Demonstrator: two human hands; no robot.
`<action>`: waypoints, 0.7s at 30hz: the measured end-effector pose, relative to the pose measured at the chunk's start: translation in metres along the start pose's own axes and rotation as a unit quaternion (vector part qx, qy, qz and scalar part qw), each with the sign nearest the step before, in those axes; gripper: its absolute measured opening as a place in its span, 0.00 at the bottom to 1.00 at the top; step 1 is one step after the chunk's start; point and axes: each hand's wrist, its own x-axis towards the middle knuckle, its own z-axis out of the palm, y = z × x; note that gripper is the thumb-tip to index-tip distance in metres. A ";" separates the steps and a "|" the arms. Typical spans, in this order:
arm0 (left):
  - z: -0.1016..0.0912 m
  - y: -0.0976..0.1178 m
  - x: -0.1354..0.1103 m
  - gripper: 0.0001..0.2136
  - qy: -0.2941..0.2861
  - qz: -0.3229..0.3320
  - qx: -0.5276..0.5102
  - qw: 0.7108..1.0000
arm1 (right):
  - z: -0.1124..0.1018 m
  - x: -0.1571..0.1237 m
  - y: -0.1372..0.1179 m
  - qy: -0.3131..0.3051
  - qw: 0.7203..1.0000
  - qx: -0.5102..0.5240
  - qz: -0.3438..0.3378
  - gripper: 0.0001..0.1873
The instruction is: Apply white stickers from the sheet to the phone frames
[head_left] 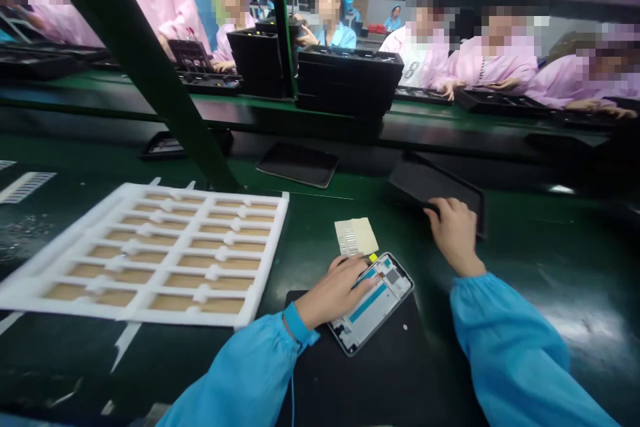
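My left hand lies across an open phone frame with a white and blue inside, fingers bent down onto it, on a black mat. A small yellow tab sticks out at the frame's top corner. My right hand reaches forward and rests on the near edge of a black tray, fingers curled over it. Both my sleeves are blue. A cream label sheet lies just beyond the phone frame.
A white foam tray with rows of tan strips fills the left. A dark flat panel lies on the green belt behind. Stacked black trays stand beyond, and several people in pink and blue coats work across the line. A green post slants up.
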 end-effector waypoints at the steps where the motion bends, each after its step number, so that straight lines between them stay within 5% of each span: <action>1: 0.001 -0.004 0.000 0.15 -0.002 0.004 0.012 1.000 | 0.013 0.015 -0.013 -0.006 1.000 0.014 -0.012 0.17; 7: 0.008 -0.021 -0.001 0.15 -0.018 0.000 0.073 0.997 | 0.069 0.053 -0.063 -0.050 0.991 0.107 -0.065 0.15; 11: 0.008 -0.019 -0.001 0.15 -0.019 0.005 0.080 0.997 | 0.059 0.039 -0.089 -0.093 0.974 0.175 -0.110 0.14; 16: 0.005 -0.016 -0.001 0.15 -0.015 -0.001 0.071 0.997 | 0.041 0.017 -0.117 -0.214 0.918 0.248 -0.225 0.09; 21: 0.003 -0.015 0.000 0.15 -0.024 0.003 0.078 0.997 | 0.037 0.010 -0.127 -0.240 0.907 0.243 -0.246 0.08</action>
